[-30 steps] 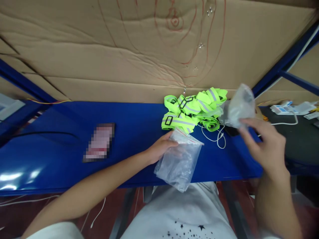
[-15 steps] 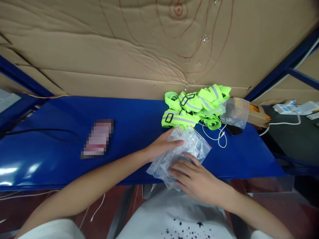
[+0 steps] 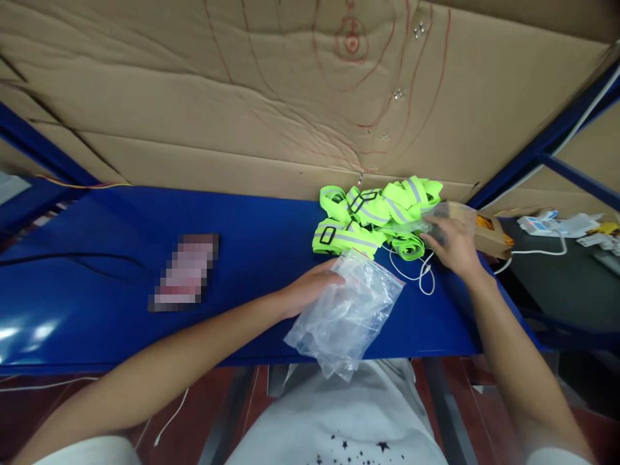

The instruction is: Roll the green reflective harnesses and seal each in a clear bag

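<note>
Before the straps, my left hand holds bags slick enough to slip; beside the straps, my right hand's grip I can't tell.

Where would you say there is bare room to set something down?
Bare blue tabletop shows between the pixelated object and the green straps; a smaller patch lies between the plastic bags in the left hand and the right forearm. It is crowded around the right hand, beside straps, white cable and cardboard box.
</note>
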Demonstrator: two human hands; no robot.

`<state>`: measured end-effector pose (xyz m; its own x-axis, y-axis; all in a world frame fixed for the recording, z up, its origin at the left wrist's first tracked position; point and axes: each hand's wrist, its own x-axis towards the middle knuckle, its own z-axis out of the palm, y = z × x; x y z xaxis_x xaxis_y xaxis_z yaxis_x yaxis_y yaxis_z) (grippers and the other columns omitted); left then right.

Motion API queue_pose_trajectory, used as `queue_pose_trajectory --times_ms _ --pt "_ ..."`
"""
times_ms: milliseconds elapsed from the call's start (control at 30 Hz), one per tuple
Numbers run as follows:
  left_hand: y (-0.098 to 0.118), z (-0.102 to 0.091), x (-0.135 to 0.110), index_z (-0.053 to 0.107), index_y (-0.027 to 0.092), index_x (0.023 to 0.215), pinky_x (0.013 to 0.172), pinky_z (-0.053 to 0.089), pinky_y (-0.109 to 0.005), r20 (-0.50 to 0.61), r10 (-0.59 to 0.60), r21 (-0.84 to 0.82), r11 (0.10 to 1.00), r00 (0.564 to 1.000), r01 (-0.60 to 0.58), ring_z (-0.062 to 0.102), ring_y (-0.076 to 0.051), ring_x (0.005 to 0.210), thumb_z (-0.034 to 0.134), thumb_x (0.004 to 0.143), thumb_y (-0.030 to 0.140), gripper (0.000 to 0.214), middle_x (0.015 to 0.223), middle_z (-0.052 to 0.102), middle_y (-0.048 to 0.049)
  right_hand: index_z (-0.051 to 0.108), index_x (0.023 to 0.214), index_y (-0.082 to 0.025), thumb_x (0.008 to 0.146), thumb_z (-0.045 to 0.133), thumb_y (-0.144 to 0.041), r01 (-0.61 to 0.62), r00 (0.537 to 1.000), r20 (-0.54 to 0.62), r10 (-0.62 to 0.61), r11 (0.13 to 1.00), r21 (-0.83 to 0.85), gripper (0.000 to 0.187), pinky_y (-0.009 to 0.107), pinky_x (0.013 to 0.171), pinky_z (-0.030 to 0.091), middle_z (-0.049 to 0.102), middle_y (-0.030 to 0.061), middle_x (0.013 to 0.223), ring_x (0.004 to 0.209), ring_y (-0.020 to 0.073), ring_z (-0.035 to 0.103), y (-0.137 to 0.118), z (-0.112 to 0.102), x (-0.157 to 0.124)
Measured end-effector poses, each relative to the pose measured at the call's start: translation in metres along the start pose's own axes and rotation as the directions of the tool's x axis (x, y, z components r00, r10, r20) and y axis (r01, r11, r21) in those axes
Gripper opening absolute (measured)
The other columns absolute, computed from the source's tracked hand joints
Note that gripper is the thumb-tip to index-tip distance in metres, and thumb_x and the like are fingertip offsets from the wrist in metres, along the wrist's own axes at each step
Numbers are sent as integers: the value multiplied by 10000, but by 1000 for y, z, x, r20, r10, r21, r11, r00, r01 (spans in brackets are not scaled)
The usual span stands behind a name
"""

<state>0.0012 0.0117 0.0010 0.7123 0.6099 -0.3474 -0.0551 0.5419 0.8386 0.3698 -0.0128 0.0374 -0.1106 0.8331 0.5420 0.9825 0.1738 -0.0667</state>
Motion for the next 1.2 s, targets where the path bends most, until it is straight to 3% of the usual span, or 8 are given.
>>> queue_pose_trajectory --times_ms 100,200,267,333,567,800,967,1200 --pt "1 1 0 698 188 1214 729 532 -284 -33 -18 -17 1000 999 17 708 -203 836 673 750 173 464 1024 780 -42 639 1158 -334 1009 452 -413 -97 975 -203 86 994 -45 252 587 924 551 729 35 1033 1014 273 692 -6 -10 -12" --pt "0 1 1 702 196 1204 749 530 -300 -62 -22 -35 999 998 20 706 -214 847 646 759 170 450 1006 784 -35 625 1234 -361 986 492 -370 -198 848 -514 127 976 -85 282 561 849 557 704 88 1050 1002 318 684 -40 -37 -38" --pt "-1 1 2 702 207 1209 769 523 -310 -75 -19 -53 998 997 15 702 -224 867 634 773 175 443 1001 784 -19 632 1231 -350 954 543 -321 -69 889 -458 17 993 -97 292 525 783 547 703 90 952 922 322 686 -80 -46 -61" --pt "-2 1 2 693 212 1231 775 512 -317 -96 -2 -60 998 995 -4 692 -229 858 628 785 183 451 970 780 -2 654 1126 -341 920 622 -287 199 965 -169 -201 980 -29 216 460 735 525 697 23 804 748 249 663 -126 -41 -84" --pt "-1 4 -2 665 199 1258 860 485 -336 -86 75 -49 996 993 -79 673 -248 951 648 882 359 409 1044 763 -26 674 1127 -199 951 596 -269 435 896 -40 -443 855 284 205 503 1075 474 689 103 1212 1170 257 614 -217 14 -124" --pt "1 3 -4 591 200 1365 1060 434 -408 44 186 52 981 982 -188 605 -328 1252 741 848 584 661 1312 689 -94 624 1255 -179 1009 567 -479 202 912 240 -334 872 446 392 568 1134 476 547 158 1461 1380 300 504 -207 6 -109" --pt "-1 3 -4 584 197 1365 1040 465 -404 41 192 228 954 981 -196 625 -321 1220 878 745 407 718 1308 688 -92 587 1363 -176 1054 425 -551 318 871 197 -450 823 471 512 498 1104 515 585 155 1448 1368 278 538 -192 -8 -101" --pt "-6 -2 3 629 197 1336 954 511 -421 -30 135 213 969 990 -126 657 -330 1159 770 850 469 575 1327 688 -115 634 1354 -249 969 519 -146 -8 997 -71 7 1000 -14 414 557 1109 449 629 150 1413 1337 336 580 -63 -46 -77"
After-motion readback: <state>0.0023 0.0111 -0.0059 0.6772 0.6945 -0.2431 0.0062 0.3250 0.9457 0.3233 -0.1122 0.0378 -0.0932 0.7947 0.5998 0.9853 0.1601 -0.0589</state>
